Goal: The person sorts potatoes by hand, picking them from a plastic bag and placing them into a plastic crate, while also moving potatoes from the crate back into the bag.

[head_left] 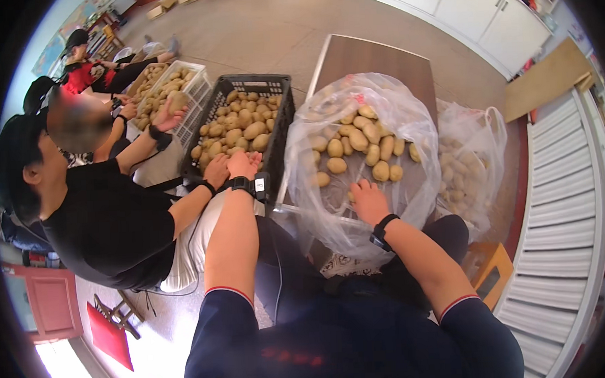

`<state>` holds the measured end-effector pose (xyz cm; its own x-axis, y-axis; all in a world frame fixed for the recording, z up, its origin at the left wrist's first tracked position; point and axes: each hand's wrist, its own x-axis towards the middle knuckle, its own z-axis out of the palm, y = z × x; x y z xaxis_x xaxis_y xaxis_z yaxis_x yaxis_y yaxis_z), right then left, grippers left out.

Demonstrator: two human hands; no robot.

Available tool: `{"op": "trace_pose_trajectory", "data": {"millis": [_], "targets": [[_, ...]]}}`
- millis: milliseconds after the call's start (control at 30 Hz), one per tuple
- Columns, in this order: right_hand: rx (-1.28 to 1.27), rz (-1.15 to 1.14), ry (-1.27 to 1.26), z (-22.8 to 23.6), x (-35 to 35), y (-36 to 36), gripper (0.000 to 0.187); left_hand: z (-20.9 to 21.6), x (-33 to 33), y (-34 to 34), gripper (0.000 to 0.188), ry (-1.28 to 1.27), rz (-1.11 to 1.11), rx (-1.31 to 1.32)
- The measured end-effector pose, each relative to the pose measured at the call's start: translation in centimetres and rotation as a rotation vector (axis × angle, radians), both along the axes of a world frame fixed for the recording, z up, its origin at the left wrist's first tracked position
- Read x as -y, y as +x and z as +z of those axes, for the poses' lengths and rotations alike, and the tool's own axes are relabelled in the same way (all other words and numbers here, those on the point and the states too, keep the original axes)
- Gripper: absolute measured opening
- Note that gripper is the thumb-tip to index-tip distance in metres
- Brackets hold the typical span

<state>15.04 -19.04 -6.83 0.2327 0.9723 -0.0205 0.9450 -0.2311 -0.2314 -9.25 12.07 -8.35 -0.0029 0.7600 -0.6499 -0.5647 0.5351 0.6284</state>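
Clear thin plastic forms the big bag (394, 127) that lies open on the brown wooden table (378, 57), its mouth spread wide toward the person so the tan, oval potatoes (358, 142) inside can be reached from the near edge. The right hand (369, 201) rests palm down at that near edge, on the film just below the heap; its fingers lie close together and point into the bag, and I cannot tell whether they grip a potato or only press the plastic. Several loose potatoes lie just beyond the fingertips, the rest piled toward the bag's far side.

Left of the table stands a black plastic lattice crate (246, 124), nearly full of the same potatoes. The left hand (244, 164) reaches over its near rim, fingers curled shut into a loose fist; whatever they enclose is hidden. The crate sits close beside the bag, so one arm can work in each container without the person shifting.

A co-worker in a black shirt (108, 224) sits at the left, one hand (215, 171) touching the crate's near corner beside the person's own left hand. Farther left is a white plastic crate (176, 86) of potatoes, and behind the open bag to the right a second, tied clear bag (473, 154) holds more.
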Motion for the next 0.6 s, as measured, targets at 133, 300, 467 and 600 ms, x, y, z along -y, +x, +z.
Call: {"op": "trace_pose_trajectory", "data": {"millis": [133,300,467,600], "targets": [[-0.124,-0.039,0.025,0.2,1.0,0.4,0.035,2.7,3.0,2.7,0.025,0.109,-0.261,-0.067],[-0.762,-0.416,0.178,-1.3,1.0,3.2,0.043,5.5,6.2,6.1,0.031,0.190,-0.507,-0.077],[-1.347,-0.579,0.050,1.9,-0.6,2.3,0.045,7.3,8.2,6.5,0.031,0.219,-0.736,-0.122],[-1.625,-0.432,0.086,2.7,-1.5,1.9,0.049,7.6,9.3,7.3,0.033,0.245,-0.879,-0.144]]}}
